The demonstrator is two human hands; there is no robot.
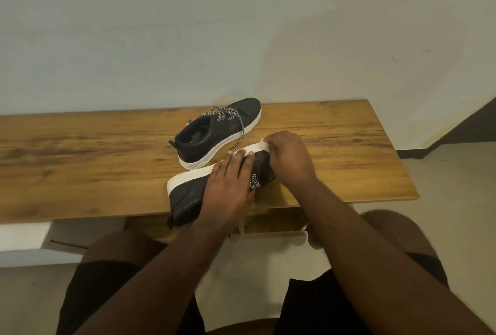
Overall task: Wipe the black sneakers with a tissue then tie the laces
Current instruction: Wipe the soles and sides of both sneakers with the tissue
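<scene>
Two black sneakers with white soles lie on a wooden table [80, 162]. The near sneaker [188, 192] lies on its side at the table's front edge, its sole facing away from me. My left hand [228, 187] rests flat across its side, fingertips reaching the white sole. At the toe end, my right hand [290, 158] holds a white tissue [264, 143] against the sole. The far sneaker [214, 136] stands upright behind it, its black-and-white laces [228, 117] loose and untied.
A pale wall rises just behind the table. The table's right end [397, 152] drops off to a light floor. My knees and dark shorts [107, 281] are below the front edge, beside a white ledge [24, 235] at the left.
</scene>
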